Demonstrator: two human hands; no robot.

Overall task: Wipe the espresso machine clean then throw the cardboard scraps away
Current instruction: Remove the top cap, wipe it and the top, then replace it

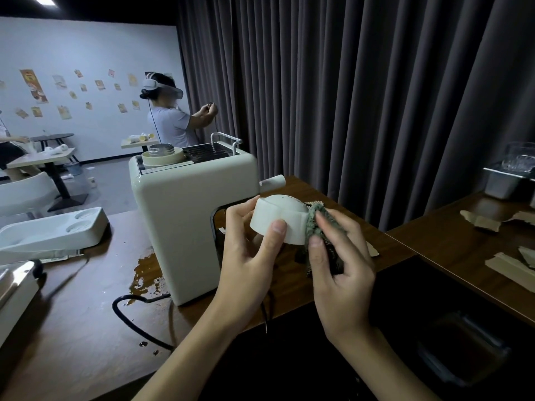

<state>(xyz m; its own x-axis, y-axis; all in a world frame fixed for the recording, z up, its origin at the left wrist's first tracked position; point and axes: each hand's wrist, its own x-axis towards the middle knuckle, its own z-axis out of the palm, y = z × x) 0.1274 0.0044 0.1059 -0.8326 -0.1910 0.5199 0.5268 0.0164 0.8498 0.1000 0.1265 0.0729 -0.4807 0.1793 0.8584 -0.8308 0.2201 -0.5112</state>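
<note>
Holding cream rounded part (276, 218) at the front overhang of the espresso machine (179, 215) with left hand (246, 256): thumb lying over its near face, fingers wrapping behind. Not managing to tell whether that part is fixed to the machine or off it. Gripping grey-green cloth (314, 227) in right hand (338, 264), fingers curling round it, pressing it against the part's right side.

Edges and room: logging machine standing upright on the dark wood worktop (72, 328), close to that worktop's near-right edge, with both hands working out over the edge. Seeing a dark gap opening below the hands, between this worktop and a second worktop (434, 244) to the right. Noting curtain (347, 96) hanging close behind both. Noting brown spill (146, 273) pooling against the machine's left base, and black cable (130, 319) looping across the worktop toward the near edge. Noting white tray (52, 233) sitting to the left, apart from the machine.

Cardboard scraps (482, 222): lying scattered on the second worktop, well apart from the hands. Spotting lone scrap (373, 250) showing just behind the right hand.

Containers: seeing round cream cup (163, 154) on the machine's top, holding a metal insert. Seeing two round recesses in the tray. Seeing metal tub (503, 185) at the far end of the second worktop, carrying a clear glass piece (521, 160). Making out dark bin (463, 351) low in the gap; contents too dark to tell.
</note>
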